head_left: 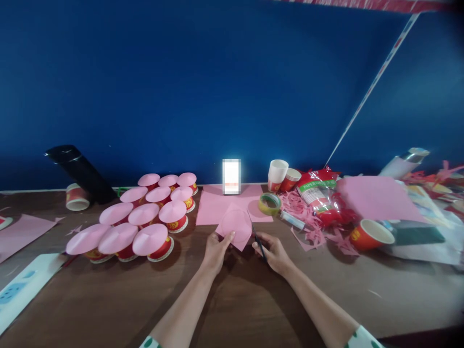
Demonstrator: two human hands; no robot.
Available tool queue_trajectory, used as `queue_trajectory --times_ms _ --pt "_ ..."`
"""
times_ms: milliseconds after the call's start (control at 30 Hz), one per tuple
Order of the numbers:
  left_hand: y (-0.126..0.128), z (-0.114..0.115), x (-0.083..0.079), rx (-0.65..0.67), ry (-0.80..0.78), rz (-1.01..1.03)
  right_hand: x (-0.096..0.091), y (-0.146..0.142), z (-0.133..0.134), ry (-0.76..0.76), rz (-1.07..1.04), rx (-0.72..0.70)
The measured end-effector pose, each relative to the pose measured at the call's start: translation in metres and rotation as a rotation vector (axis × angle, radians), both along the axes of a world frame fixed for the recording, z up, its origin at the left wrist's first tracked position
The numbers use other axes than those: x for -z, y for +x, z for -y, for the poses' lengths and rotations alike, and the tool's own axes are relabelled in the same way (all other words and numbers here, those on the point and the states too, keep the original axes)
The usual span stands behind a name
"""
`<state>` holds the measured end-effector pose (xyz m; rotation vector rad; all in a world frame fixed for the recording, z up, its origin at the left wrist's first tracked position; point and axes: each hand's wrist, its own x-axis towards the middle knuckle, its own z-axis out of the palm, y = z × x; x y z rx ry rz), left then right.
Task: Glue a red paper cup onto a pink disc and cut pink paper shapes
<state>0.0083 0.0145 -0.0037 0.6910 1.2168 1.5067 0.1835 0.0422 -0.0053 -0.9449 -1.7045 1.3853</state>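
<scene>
My left hand [216, 249] pinches a piece of pink paper [235, 226] with a circle drawn on it, holding it up just above the wooden table [232, 299]. My right hand [273, 251] is closed around a pair of dark scissors [258, 238], whose blades point up to the right edge of that paper. A larger pink sheet [213, 205] with a round hole cut in it lies flat just behind.
Several upturned red paper cups topped with pink paper cones [145, 224] stand at the left. A tape roll [270, 204], pink scraps [315, 232], a cup packet [319, 195], loose cups [369, 234] and another pink sheet [375, 198] crowd the right. A black flask [81, 173] leans at the blue wall.
</scene>
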Motion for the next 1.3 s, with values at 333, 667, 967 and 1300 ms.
queue_trajectory --times_ms 333,667,967,1300 --pt "-0.001 0.0 0.002 -0.037 -0.007 0.023 -0.003 0.0 0.001 -0.002 0.01 -0.007" --pt "-0.001 -0.001 0.004 -0.001 0.029 -0.002 -0.002 0.0 0.001 -0.018 -0.014 0.004" --pt "0.0 0.002 -0.003 0.078 0.064 0.038 -0.002 0.0 0.002 -0.023 -0.05 0.001" --pt "0.003 0.005 -0.014 0.109 0.073 0.11 -0.001 0.0 0.001 -0.035 -0.088 -0.012"
